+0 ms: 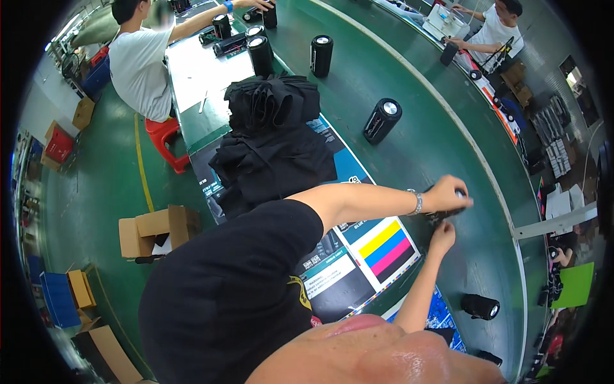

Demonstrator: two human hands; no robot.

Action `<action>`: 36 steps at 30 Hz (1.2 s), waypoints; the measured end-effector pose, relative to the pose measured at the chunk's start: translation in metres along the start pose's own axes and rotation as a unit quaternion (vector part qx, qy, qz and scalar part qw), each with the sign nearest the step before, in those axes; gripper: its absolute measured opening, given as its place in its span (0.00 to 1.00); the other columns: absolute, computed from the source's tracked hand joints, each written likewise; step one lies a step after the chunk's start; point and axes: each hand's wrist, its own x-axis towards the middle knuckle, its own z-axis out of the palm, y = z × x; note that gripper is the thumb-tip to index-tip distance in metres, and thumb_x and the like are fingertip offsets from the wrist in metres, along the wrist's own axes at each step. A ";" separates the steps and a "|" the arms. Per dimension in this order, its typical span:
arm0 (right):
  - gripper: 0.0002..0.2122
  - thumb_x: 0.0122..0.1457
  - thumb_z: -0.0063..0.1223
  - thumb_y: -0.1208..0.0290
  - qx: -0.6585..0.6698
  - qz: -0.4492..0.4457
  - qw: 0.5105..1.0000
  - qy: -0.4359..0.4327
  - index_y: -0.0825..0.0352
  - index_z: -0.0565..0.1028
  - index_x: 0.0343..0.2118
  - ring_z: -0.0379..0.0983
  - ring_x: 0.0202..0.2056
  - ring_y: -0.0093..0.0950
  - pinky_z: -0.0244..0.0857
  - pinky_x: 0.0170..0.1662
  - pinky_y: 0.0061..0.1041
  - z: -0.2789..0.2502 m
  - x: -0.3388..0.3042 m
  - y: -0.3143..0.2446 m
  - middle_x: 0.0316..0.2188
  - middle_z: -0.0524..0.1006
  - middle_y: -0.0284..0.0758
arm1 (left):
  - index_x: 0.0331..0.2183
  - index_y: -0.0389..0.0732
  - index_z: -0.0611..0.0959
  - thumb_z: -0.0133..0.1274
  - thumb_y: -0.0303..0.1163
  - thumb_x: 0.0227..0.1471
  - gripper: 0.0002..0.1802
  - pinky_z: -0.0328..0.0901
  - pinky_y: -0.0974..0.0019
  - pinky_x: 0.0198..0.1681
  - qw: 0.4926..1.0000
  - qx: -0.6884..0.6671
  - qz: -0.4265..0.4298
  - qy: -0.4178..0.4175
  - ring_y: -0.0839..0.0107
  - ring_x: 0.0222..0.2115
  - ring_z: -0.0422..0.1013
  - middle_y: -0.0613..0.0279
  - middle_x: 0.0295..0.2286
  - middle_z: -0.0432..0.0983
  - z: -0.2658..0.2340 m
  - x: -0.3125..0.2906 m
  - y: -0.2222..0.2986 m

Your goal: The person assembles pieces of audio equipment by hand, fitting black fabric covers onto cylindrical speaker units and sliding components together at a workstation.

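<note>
Over the green bench, my left hand point(448, 196), with a metal bracelet at the wrist, is closed around a dark cylindrical speaker point(437, 216). The speaker's round end shows between the fingers. Just below it, my right hand point(443, 237) is curled closed against the speaker's lower side. What its fingertips pinch is too small to make out. Another upright black speaker point(382, 120) stands farther off on the bench, and one lies on its side point(480, 307) to the right of my right hand. Left of my left forearm, black cloth pieces point(275, 160) sit in heaped stacks.
A printed sheet with colour bars point(384, 249) lies under my arms. More speakers point(321, 56) stand toward the far end, where a co-worker in a white shirt point(142, 70) sits on a red stool point(167, 144). A cardboard box point(157, 232) is on the floor. A pale rail point(460, 134) edges the bench.
</note>
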 end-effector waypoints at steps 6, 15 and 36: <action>0.31 0.63 0.41 0.48 0.643 0.207 0.737 -0.022 0.75 0.59 0.55 0.68 0.50 0.35 0.63 0.54 0.34 -0.029 -0.062 -0.081 0.50 0.67 0.46 | 0.27 0.38 0.76 0.57 0.41 0.50 0.16 0.71 0.62 0.34 0.817 -0.507 -0.257 0.098 0.68 0.26 0.75 0.55 0.24 0.78 -0.031 -0.009 0.010; 0.32 0.37 0.73 0.63 0.255 -0.055 0.946 0.193 0.72 0.69 0.45 0.70 0.43 0.33 0.63 0.48 0.28 -0.071 -0.026 -0.108 0.41 0.72 0.42 | 0.42 0.41 0.80 0.51 0.43 0.56 0.18 0.60 0.71 0.44 0.982 -0.118 -0.150 0.004 0.77 0.39 0.68 0.67 0.38 0.76 -0.067 -0.020 0.015; 0.37 0.33 0.72 0.50 0.372 0.057 0.920 0.108 0.75 0.71 0.41 0.76 0.35 0.28 0.69 0.40 0.24 -0.061 0.005 -0.020 0.33 0.78 0.41 | 0.24 0.32 0.79 0.61 0.36 0.45 0.15 0.62 0.72 0.24 0.888 0.273 0.240 -0.282 0.73 0.20 0.66 0.59 0.21 0.70 0.025 0.036 0.054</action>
